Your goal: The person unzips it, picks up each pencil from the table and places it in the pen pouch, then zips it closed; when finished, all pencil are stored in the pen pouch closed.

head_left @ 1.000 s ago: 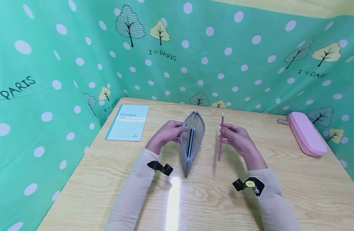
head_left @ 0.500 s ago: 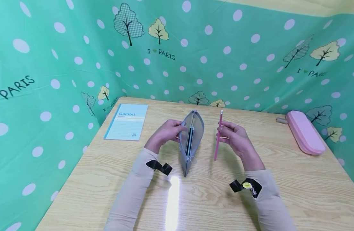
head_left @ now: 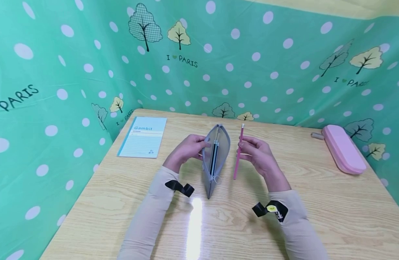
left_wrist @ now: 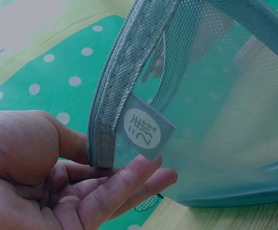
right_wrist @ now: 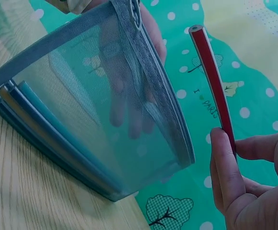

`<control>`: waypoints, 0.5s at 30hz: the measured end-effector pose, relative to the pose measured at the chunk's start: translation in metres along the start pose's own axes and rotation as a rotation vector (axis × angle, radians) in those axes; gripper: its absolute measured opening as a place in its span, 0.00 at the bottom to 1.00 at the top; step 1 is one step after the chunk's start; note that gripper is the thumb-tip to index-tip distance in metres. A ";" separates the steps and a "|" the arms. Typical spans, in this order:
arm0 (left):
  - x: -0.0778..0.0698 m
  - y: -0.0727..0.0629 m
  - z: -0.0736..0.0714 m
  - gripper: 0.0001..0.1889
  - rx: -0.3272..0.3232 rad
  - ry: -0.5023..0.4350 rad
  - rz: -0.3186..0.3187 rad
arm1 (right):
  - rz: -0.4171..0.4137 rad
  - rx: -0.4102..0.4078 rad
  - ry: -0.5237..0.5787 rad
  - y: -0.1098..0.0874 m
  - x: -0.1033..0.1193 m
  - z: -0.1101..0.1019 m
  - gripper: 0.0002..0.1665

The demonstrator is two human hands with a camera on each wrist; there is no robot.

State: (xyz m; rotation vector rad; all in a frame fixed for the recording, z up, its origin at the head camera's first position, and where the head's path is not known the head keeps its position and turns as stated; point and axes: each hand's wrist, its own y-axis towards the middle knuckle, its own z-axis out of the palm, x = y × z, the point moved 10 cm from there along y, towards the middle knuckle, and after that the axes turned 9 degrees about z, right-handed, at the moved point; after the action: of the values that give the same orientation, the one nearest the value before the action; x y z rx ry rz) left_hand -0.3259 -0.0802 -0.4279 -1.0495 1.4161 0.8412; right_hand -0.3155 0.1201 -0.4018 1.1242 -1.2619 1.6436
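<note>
A grey-blue mesh zipper pouch [head_left: 223, 155] stands on the table with its top spread apart. Dark pencils [head_left: 214, 159] lie inside it, seen through the mesh as well in the right wrist view. My left hand [head_left: 192, 146] pinches the pouch's left edge between thumb and fingers, close to a small fabric label [left_wrist: 146, 128]. Just right of the pouch, my right hand [head_left: 256, 153] holds a red pencil [right_wrist: 214, 79] between thumb and fingertips. Its eraser end points up and away in the head view, and its lower end hangs above the tabletop.
A light blue notebook [head_left: 143, 137] lies at the back left of the wooden table [head_left: 115, 209]. At the right are a pink pencil case [head_left: 344, 150] and a small grey cylinder [head_left: 317, 135] beside it. Green polka-dot cloth [head_left: 199, 72] hangs behind and at the left.
My right hand has moved left with the red pencil, closer to the pouch, and the pencil leans a little more. The left hand and the pouch have stayed in place.
</note>
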 end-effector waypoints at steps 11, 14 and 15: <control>0.000 0.000 0.000 0.16 0.000 0.004 -0.008 | -0.033 0.013 0.034 0.006 0.006 0.024 0.27; 0.001 0.001 -0.001 0.17 -0.001 0.008 -0.006 | -0.039 0.023 0.039 0.007 0.009 0.034 0.28; 0.001 0.001 -0.001 0.17 -0.001 0.007 -0.007 | -0.040 0.027 0.041 0.008 0.010 0.037 0.28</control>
State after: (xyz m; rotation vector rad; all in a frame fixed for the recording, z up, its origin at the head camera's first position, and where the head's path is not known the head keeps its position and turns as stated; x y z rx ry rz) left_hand -0.3269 -0.0811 -0.4288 -1.0585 1.4176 0.8334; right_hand -0.3188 0.0826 -0.3900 1.1200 -1.1872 1.6498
